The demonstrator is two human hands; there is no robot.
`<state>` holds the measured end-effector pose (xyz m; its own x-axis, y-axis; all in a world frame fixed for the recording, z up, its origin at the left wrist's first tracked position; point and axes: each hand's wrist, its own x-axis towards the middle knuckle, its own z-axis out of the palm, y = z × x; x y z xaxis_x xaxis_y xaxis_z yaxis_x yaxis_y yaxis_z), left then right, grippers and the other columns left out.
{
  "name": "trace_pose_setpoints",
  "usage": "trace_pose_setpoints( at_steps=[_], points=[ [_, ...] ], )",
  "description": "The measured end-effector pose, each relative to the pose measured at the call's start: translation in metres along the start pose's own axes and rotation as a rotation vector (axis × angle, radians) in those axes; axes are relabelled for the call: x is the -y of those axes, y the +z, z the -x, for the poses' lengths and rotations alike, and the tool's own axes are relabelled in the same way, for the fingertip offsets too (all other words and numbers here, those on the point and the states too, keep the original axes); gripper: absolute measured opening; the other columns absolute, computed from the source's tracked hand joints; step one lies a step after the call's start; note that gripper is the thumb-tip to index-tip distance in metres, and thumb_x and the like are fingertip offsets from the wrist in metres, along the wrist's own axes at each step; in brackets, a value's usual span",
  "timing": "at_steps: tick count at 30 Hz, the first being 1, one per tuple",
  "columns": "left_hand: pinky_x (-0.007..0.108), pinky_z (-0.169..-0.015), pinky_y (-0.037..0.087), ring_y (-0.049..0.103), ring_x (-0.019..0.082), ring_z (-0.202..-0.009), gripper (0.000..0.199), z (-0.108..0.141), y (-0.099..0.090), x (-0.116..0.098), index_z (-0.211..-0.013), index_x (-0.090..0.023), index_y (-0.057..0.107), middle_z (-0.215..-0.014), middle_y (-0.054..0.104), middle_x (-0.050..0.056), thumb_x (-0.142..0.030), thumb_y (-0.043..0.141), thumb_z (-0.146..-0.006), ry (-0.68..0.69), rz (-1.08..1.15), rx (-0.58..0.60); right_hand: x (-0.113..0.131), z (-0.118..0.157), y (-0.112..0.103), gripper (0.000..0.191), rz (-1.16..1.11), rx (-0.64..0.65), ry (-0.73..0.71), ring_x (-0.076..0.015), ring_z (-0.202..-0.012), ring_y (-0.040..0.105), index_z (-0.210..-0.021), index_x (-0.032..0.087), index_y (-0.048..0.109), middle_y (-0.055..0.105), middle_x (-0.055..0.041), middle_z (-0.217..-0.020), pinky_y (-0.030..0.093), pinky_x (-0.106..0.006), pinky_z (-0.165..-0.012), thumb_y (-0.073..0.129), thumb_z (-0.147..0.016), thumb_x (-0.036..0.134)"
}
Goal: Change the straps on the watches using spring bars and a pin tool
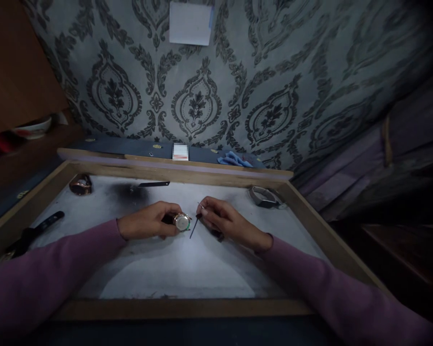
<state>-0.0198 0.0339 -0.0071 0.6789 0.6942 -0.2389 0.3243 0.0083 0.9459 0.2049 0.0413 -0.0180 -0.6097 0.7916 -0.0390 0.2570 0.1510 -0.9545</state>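
My left hand (146, 221) is closed around the rim of a wristwatch (182, 222), whose round, silvery face or back is turned up towards me. A touch of green shows on the watch's lower right edge. Just to its right, my right hand (225, 220) pinches a thin dark rod-like tool (194, 228), perhaps a small screwdriver. The tool points down and left, close to the watch but apart from it. A short bright tip sticks out above my right fingers. Something dark under that palm is mostly hidden.
A wooden-rimmed tray (187, 307) with a white floor surrounds my hands. In it lie a rose-gold watch (81, 185), a black strap (154, 184), a black-strapped watch (31, 235) and a silver watch (264, 197). Behind the rim are a small white box (180, 151) and a blue cloth (234, 159).
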Motion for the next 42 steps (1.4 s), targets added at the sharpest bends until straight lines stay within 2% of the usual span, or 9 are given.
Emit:
trace_pose_setpoints(
  at_steps=[3,8,13,19,24,30,37,42],
  points=[
    [0.021,-0.052,0.033,0.042,0.009,-0.058,0.017,0.001,0.000,0.001,-0.082,-0.015,0.052,-0.066,0.047,-0.004,-0.027,0.060,-0.072,0.020,-0.014,0.028,0.006,0.003,0.002,0.027,0.133,-0.018,0.002,-0.0071,-0.044,0.033,-0.086,0.018,0.048,0.036,0.0074,-0.058,0.028,-0.019,-0.042,0.044,-0.092,0.044],
    [0.022,-0.051,0.032,0.043,0.009,-0.055,0.015,0.002,0.000,0.001,-0.082,-0.016,0.052,-0.063,0.046,-0.005,-0.026,0.059,-0.073,0.022,-0.054,0.031,0.004,0.002,0.002,0.013,0.647,-0.163,0.049,-0.0100,-0.048,0.042,-0.090,0.018,0.051,0.047,0.0053,-0.057,0.027,-0.022,-0.049,0.053,-0.088,0.030],
    [0.022,-0.051,0.032,0.042,0.009,-0.055,0.015,0.003,-0.001,0.002,-0.081,-0.016,0.051,-0.061,0.044,-0.006,-0.026,0.058,-0.073,0.022,-0.050,0.037,-0.008,-0.005,0.009,0.024,0.874,-0.208,0.146,-0.0148,-0.057,0.051,-0.101,0.018,0.051,0.057,0.0024,-0.063,0.026,-0.023,-0.054,0.060,-0.084,0.032],
    [0.023,-0.052,0.034,0.043,0.009,-0.055,0.017,0.004,-0.001,0.002,-0.080,-0.016,0.050,-0.062,0.045,-0.005,-0.029,0.058,-0.072,0.036,-0.052,0.036,-0.008,-0.006,0.013,0.017,0.896,-0.230,0.157,-0.0160,-0.060,0.053,-0.098,0.018,0.053,0.059,0.0008,-0.065,0.026,-0.023,-0.055,0.057,-0.086,0.031],
    [0.023,-0.052,0.034,0.044,0.010,-0.055,0.015,0.003,-0.002,0.003,-0.079,-0.016,0.050,-0.061,0.045,-0.005,-0.027,0.057,-0.072,0.037,-0.064,0.037,-0.010,-0.004,0.012,0.020,0.868,-0.260,0.157,-0.0153,-0.058,0.053,-0.100,0.018,0.053,0.058,0.0019,-0.063,0.027,-0.023,-0.055,0.057,-0.086,0.032],
    [0.023,-0.053,0.033,0.044,0.010,-0.056,0.015,0.003,-0.001,0.004,-0.079,-0.016,0.050,-0.063,0.046,-0.005,-0.027,0.056,-0.071,0.033,-0.066,0.042,-0.009,-0.003,0.012,0.017,0.859,-0.282,0.178,-0.0141,-0.056,0.051,-0.095,0.018,0.055,0.058,0.0020,-0.062,0.026,-0.023,-0.054,0.060,-0.085,0.032],
    [0.023,-0.052,0.032,0.043,0.010,-0.055,0.015,0.003,-0.001,0.004,-0.081,-0.016,0.051,-0.062,0.045,-0.005,-0.027,0.057,-0.072,0.036,-0.053,0.047,-0.011,-0.003,0.009,0.013,0.818,-0.246,0.123,-0.0126,-0.054,0.048,-0.095,0.018,0.056,0.057,0.0035,-0.060,0.027,-0.023,-0.054,0.059,-0.086,0.027],
    [0.022,-0.052,0.032,0.043,0.009,-0.056,0.014,0.003,-0.001,0.004,-0.080,-0.016,0.051,-0.063,0.045,-0.005,-0.026,0.057,-0.072,0.043,-0.055,0.048,-0.014,-0.003,-0.003,0.014,0.818,-0.134,0.044,-0.0115,-0.053,0.046,-0.097,0.019,0.057,0.055,0.0038,-0.060,0.028,-0.023,-0.055,0.059,-0.086,0.026]
  ],
)
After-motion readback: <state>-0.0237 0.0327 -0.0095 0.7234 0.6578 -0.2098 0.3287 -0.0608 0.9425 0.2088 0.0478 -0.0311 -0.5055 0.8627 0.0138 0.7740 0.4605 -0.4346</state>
